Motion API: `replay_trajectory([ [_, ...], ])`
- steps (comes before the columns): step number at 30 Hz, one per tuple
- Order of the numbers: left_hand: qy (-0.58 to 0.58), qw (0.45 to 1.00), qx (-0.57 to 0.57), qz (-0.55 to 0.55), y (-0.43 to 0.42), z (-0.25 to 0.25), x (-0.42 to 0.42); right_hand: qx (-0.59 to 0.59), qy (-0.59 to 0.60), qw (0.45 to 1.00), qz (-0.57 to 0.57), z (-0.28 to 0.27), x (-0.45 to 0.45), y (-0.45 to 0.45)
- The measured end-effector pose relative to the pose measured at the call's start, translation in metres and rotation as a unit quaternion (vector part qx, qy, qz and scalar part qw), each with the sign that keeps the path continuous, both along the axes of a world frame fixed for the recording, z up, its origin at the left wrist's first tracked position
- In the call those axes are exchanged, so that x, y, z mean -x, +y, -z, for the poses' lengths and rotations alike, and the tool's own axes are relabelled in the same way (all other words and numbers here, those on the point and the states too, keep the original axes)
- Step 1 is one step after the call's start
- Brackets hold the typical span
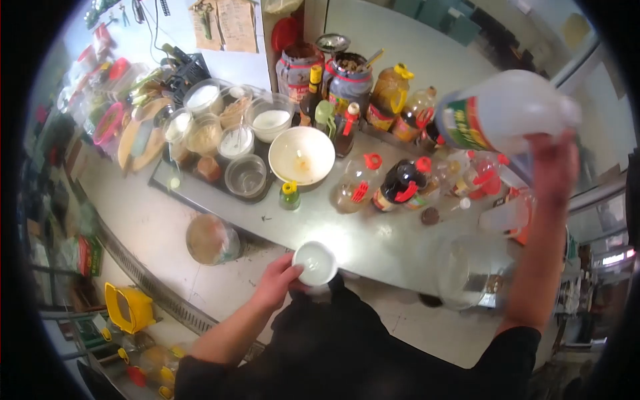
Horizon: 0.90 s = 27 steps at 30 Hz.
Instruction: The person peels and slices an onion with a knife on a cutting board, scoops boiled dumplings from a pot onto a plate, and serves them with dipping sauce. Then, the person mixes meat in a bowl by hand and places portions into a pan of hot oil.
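My left hand is closed on the rim of a small white bowl, held upright at the near edge of the steel table. Clear liquid or a shiny bottom shows inside it. On the right, my right hand grips a large translucent jug near its neck. The jug lies tilted in the air, its mouth to the right and its green, red and yellow label to the left. Below the jug stand bottles with red caps.
A white bowl with brown residue, a small green bottle and tubs of white powder stand on the table. Large jars and oil bottles line the back. A big clear container is at the right.
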<state>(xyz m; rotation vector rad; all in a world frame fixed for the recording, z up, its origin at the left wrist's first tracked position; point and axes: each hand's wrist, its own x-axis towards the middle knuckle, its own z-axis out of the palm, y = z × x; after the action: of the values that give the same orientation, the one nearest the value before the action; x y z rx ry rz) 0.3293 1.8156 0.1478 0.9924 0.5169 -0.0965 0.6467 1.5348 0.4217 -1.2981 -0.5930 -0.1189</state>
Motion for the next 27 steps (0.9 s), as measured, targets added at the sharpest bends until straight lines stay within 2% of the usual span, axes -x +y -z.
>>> replay_trajectory([
  [2, -0.022, 0.998, 0.004, 0.06, 0.007, -0.009, -0.021, -0.013, -0.001, 0.999, 0.043, -0.014, 0.041, 0.001],
  [4, -0.032, 0.995, 0.028, 0.095, 0.008, -0.016, -0.037, 0.113, -0.038, 0.993, 0.017, -0.012, 0.072, 0.003],
  [5, -0.028, 0.994, 0.032, 0.103, 0.007, -0.015, -0.042, 0.232, -0.039, 0.972, -0.02, 0.004, 0.079, 0.002],
  [6, -0.035, 0.992, 0.047, 0.116, 0.005, -0.014, -0.047, 0.347, -0.037, 0.935, -0.058, 0.02, 0.085, 0.0],
  [7, -0.043, 0.989, 0.062, 0.128, 0.003, -0.012, -0.05, 0.48, 0.038, 0.875, -0.043, 0.024, 0.11, 0.03],
  [8, -0.043, 0.988, 0.068, 0.135, 0.0, -0.008, -0.051, 0.59, 0.067, 0.8, -0.083, 0.048, 0.115, 0.04],
  [9, -0.041, 0.987, 0.067, 0.137, -0.002, -0.004, -0.051, 0.654, 0.046, 0.748, -0.109, 0.07, 0.125, 0.054],
  [11, -0.036, 0.987, 0.071, 0.14, -0.005, 0.005, -0.049, 0.704, 0.096, 0.69, -0.141, 0.117, 0.147, 0.066],
  [12, -0.036, 0.987, 0.068, 0.144, -0.006, 0.009, -0.048, 0.707, 0.101, 0.686, -0.143, 0.135, 0.158, 0.069],
  [14, -0.033, 0.986, 0.068, 0.148, -0.006, 0.017, -0.045, 0.752, -0.013, 0.648, -0.122, 0.162, 0.179, 0.072],
  [15, -0.033, 0.986, 0.067, 0.152, -0.007, 0.022, -0.044, 0.753, -0.009, 0.646, -0.124, 0.17, 0.187, 0.073],
  [19, -0.03, 0.981, 0.062, 0.183, -0.007, 0.033, -0.04, 0.776, -0.011, 0.622, -0.103, 0.182, 0.204, 0.075],
  [27, -0.028, 0.982, 0.076, 0.174, -0.011, 0.039, -0.035, 0.796, -0.003, 0.599, -0.085, 0.185, 0.21, 0.086],
])
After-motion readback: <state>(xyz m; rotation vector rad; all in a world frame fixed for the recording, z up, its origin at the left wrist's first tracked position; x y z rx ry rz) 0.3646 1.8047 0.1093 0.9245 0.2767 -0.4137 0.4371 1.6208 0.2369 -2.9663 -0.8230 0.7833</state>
